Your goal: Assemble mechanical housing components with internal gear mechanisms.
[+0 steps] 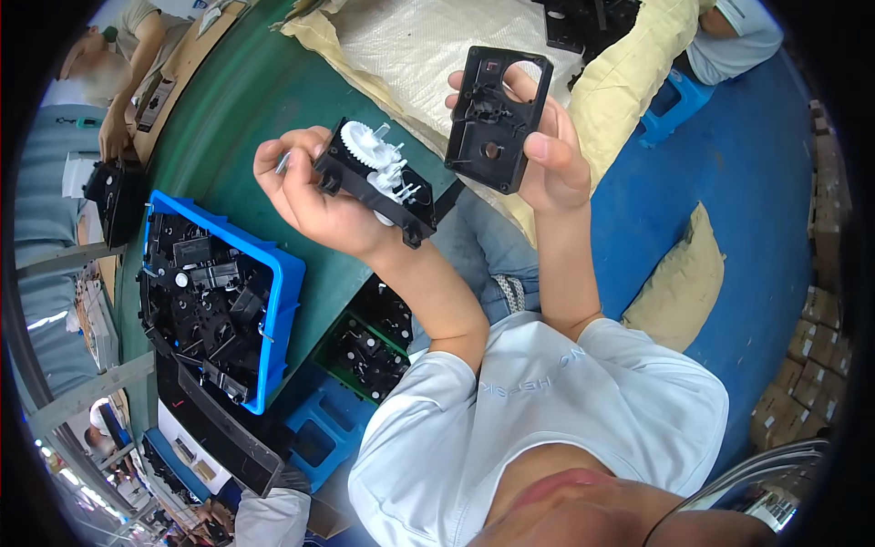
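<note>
My left hand [314,201] is closed round a black plastic gearbox part [369,196] with a large white toothed gear and several smaller white pieces on its upper side. A small shiny metal piece shows by that hand's fingertips; whether it belongs to the gearbox part I cannot tell. In my right hand [556,164] is a rectangular black plastic housing [469,150], tilted, its open side toward me. It has a large round hole near the top and a smaller one lower down. The thumb presses its right edge, and fingers show behind it. The two parts are apart.
A blue crate [287,301] full of black parts stands left on the green table [319,91]. A pale woven sack [401,46] lies ahead, black parts at its far end. Green trays [342,356] and a blue stool [319,433] are lower left. Another person [141,55] works far left.
</note>
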Action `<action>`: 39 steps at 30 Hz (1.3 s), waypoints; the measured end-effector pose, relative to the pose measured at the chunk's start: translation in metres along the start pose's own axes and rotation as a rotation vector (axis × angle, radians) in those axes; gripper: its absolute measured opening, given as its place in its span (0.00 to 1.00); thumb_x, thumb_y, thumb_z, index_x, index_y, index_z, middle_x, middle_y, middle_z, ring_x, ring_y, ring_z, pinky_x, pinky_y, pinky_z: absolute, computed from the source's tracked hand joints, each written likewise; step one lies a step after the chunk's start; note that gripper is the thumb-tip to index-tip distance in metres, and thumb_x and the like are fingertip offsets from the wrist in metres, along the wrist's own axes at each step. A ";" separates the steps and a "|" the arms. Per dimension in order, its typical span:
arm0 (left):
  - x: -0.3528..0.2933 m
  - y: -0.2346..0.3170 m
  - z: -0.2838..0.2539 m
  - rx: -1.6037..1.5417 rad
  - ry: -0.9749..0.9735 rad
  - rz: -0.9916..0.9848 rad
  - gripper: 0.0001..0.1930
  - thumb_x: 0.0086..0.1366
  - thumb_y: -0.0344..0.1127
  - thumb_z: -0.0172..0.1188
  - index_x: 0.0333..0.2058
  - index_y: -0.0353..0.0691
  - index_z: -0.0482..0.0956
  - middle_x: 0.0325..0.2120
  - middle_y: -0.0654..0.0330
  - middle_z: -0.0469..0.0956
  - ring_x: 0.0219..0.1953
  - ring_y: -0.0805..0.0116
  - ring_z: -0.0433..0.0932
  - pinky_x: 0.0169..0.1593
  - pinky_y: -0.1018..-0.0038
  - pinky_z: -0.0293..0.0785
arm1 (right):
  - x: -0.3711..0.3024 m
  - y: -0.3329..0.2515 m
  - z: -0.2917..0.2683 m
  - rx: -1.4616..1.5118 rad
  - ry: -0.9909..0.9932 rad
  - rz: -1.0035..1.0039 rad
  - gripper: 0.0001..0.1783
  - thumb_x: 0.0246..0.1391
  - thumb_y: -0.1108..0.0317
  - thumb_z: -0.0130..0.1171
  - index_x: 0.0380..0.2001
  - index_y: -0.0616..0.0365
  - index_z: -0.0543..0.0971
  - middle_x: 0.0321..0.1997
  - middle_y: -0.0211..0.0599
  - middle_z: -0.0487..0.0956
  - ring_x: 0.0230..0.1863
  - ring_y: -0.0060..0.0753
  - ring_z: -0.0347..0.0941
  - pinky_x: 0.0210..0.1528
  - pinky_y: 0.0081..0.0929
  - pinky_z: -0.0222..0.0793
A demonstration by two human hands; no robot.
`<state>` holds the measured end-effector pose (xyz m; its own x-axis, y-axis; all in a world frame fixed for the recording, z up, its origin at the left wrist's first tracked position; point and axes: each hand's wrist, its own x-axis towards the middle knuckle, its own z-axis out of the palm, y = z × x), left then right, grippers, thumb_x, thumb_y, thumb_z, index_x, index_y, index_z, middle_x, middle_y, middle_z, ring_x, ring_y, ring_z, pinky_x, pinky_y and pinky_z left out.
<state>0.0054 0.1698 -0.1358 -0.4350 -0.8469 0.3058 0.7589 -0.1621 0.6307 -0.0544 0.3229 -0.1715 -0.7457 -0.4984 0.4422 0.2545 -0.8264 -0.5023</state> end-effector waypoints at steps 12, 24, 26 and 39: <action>-0.006 0.002 -0.014 -0.111 -0.145 -0.048 0.09 0.64 0.27 0.44 0.41 0.41 0.70 0.24 0.61 0.68 0.29 0.71 0.64 0.37 0.76 0.59 | 0.000 0.020 0.000 0.217 -0.005 -0.047 0.38 0.49 0.76 0.56 0.66 0.59 0.60 0.63 0.60 0.67 0.32 0.22 0.73 0.33 0.14 0.72; -0.007 0.013 -0.015 -0.096 -0.187 -0.013 0.07 0.64 0.27 0.44 0.39 0.42 0.69 0.24 0.61 0.68 0.28 0.71 0.62 0.37 0.77 0.58 | 0.000 0.022 -0.002 0.152 0.045 0.222 0.43 0.52 0.72 0.53 0.70 0.59 0.51 0.68 0.60 0.60 0.19 0.12 0.65 0.15 0.06 0.60; -0.006 0.017 -0.018 -0.093 -0.161 -0.003 0.07 0.64 0.27 0.44 0.39 0.42 0.69 0.24 0.61 0.68 0.28 0.71 0.62 0.36 0.77 0.58 | 0.000 0.026 -0.002 0.120 0.029 0.255 0.41 0.54 0.72 0.51 0.70 0.57 0.50 0.68 0.61 0.60 0.19 0.14 0.66 0.14 0.07 0.61; -0.020 0.017 -0.006 -0.193 -0.271 -0.054 0.06 0.63 0.27 0.44 0.38 0.42 0.67 0.23 0.61 0.66 0.27 0.71 0.61 0.35 0.76 0.58 | -0.003 0.034 0.014 0.093 0.094 0.053 0.30 0.63 0.67 0.43 0.68 0.43 0.52 0.73 0.57 0.51 0.35 0.45 0.81 0.16 0.14 0.70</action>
<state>0.0295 0.1805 -0.1357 -0.5702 -0.6730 0.4711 0.7979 -0.3175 0.5124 -0.0347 0.2928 -0.1795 -0.7831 -0.5186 0.3433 0.3476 -0.8226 -0.4499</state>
